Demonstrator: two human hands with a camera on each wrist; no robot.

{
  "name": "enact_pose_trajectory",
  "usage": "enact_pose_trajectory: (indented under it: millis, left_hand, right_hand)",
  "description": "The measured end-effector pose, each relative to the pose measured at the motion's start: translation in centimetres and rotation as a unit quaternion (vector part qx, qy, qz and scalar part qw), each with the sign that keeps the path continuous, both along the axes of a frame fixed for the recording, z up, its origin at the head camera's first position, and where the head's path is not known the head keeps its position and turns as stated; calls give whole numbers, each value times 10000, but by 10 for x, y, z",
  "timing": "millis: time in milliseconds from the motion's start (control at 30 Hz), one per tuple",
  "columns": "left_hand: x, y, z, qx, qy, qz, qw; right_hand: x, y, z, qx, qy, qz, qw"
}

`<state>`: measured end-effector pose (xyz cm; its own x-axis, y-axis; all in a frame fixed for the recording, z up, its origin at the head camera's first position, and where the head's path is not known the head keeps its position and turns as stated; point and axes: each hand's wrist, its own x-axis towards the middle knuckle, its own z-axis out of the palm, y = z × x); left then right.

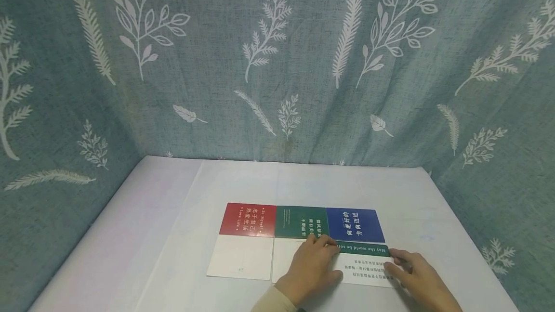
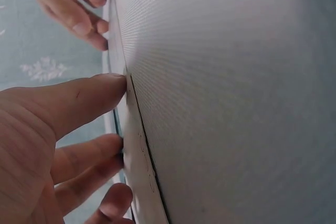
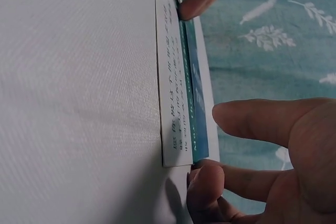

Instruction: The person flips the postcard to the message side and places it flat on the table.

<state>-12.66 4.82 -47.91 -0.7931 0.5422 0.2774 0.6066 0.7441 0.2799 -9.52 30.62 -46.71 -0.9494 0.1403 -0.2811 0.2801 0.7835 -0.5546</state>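
A white card with a green band of lettering [image 1: 364, 248] lies flat at the front right of a block of cards. My left hand [image 1: 310, 266] rests on its left part, fingertips at the green band and thumb near the front edge. In the left wrist view, the left thumb [image 2: 105, 90] meets the edge of the thin card. My right hand [image 1: 418, 273] is at the card's right end, fingers loosely bent. In the right wrist view, the right thumb [image 3: 231, 116] stands apart from the printed face, while the other fingers are close by the card's end.
Behind lie a red card [image 1: 234, 220], a green card [image 1: 290, 220] and a blue card [image 1: 347, 225], side by side. A plain white card [image 1: 240, 256] lies at front left. All are on a white table [image 1: 173, 215]; a leaf-patterned curtain [image 1: 217, 61] hangs around it.
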Motion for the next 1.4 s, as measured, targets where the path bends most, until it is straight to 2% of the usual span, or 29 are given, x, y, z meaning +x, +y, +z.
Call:
enact_pose_trajectory:
  millis: [233,400,633,767,900,1067,1200,1267,1333,1400]
  left_hand:
    - [-1,-2,0,98,176,-63,9998]
    - [-1,-3,3,172,181,-57,9997]
    - [-1,-4,4,285,-64,-12,9996]
    - [-2,-4,6,600,-254,86,9978]
    - [-5,-5,8,997,-483,321,9933]
    - [-8,-9,13,1602,-868,603,9814]
    - [-8,-12,15,2121,-1314,572,9667]
    - [-7,-12,15,2400,-1740,470,9539]
    - [-6,-13,15,2664,-2196,341,9379]
    - [-5,-13,16,2849,-2530,246,9243]
  right_hand:
    - [1,8,4,-199,195,31,9996]
    - [2,11,5,-563,349,-22,9978]
    - [3,15,3,-887,325,-204,9953]
    - [2,20,3,-836,298,-218,9958]
    - [4,29,4,-880,204,-339,9953]
    - [6,39,6,-964,-76,-657,9931]
    - [8,43,8,-1204,-115,-870,9888]
    - [9,43,9,-1378,-113,-974,9856]
    - [9,41,10,-1521,-104,-1044,9828]
    - [9,38,11,-1615,-91,-1083,9809]
